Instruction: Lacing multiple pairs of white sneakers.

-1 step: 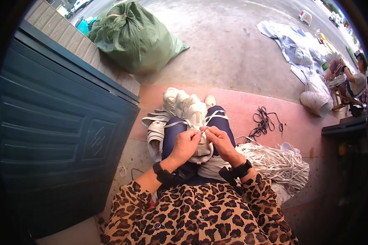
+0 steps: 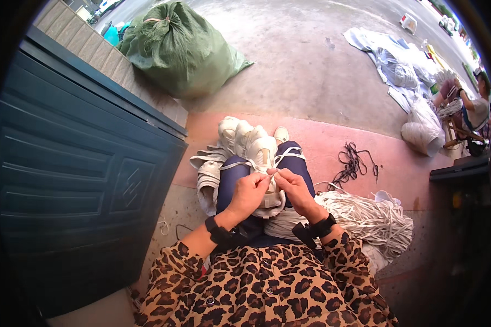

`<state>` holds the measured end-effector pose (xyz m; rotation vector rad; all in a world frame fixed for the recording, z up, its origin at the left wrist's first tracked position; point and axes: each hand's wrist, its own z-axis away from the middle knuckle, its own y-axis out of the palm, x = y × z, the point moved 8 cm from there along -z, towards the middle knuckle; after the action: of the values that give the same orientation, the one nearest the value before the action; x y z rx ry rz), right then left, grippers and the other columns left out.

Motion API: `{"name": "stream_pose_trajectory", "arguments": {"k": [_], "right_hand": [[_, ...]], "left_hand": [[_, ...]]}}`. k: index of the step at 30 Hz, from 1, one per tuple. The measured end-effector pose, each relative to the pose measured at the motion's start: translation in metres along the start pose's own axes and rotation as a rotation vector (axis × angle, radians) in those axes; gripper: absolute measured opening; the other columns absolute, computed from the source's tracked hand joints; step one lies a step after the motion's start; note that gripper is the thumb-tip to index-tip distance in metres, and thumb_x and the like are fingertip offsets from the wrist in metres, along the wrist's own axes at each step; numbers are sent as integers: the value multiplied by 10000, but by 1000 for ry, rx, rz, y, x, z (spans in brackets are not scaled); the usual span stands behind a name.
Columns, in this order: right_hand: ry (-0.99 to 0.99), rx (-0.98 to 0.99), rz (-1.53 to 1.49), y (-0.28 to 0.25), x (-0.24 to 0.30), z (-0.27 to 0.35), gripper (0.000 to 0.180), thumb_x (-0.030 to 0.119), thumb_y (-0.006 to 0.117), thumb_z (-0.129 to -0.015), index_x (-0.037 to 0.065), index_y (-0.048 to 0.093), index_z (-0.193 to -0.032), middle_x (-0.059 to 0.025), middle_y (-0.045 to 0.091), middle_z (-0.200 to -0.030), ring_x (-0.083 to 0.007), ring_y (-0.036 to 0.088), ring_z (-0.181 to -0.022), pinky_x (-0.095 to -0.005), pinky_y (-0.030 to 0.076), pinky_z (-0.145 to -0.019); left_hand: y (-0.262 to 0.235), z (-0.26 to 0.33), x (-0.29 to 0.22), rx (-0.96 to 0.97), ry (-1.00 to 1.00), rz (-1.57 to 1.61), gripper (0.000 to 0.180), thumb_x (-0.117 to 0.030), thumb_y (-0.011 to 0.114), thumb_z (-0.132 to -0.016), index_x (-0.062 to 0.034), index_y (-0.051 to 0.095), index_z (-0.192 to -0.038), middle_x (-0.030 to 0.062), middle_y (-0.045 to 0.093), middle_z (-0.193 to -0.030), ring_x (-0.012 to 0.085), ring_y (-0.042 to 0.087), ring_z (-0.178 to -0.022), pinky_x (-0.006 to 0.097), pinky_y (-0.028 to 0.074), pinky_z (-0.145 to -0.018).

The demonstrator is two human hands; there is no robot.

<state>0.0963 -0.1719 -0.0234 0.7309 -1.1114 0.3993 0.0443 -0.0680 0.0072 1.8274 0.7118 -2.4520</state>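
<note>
A white sneaker point(image 2: 263, 148) rests on my lap between my knees, toe pointing away from me. Its pale shoelace point(image 2: 289, 154) spreads in loose loops to both sides, over my dark trousers. Above the shoe's opening, my left hand point(image 2: 248, 192) and my right hand point(image 2: 295, 189) meet fingertip to fingertip. Both are closed in a pinch on the shoelace; the bit between the fingers is mostly hidden. More white sneakers point(image 2: 227, 131) stand in a row just beyond, and others are stacked beside my left leg.
A big heap of white laces point(image 2: 373, 220) lies by my right leg. Dark cords point(image 2: 352, 166) are tangled on the pink floor. A dark blue door point(image 2: 76, 174) stands at left, a full green sack point(image 2: 188, 52) beyond it. Another person point(image 2: 474, 106) sits far right beside white bags.
</note>
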Motion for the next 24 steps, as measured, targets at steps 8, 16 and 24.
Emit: {"name": "stream_pose_trajectory", "arguments": {"k": [8,16,24], "right_hand": [[70,14,-91,4,-9,0,282,211,535,-893,-5,599,-1062,26,510,-827,-45,432,-731,-187,363,-655],[-278,-82,334,4,19,14,218,125,514,-899,-32,589,-1031,-36,599,-820,-85,536,-744,-220,429,-681],[-187,-45,-16,0,47,10,218,169,497,-915,1,587,-1021,-3,558,-680,-59,502,-634,-196,416,-583]], "left_hand": [[1,6,4,36,-17,-31,191,-155,560,-845,28,615,-843,5,572,-665,42,463,-615,220,388,-548],[-35,-42,17,-103,301,-469,180,-117,583,-766,-12,632,-903,159,614,-800,291,590,-725,334,472,-676],[10,-103,33,528,167,-812,267,-265,686,-646,-39,626,-776,142,613,-740,315,582,-715,362,460,-660]]}}
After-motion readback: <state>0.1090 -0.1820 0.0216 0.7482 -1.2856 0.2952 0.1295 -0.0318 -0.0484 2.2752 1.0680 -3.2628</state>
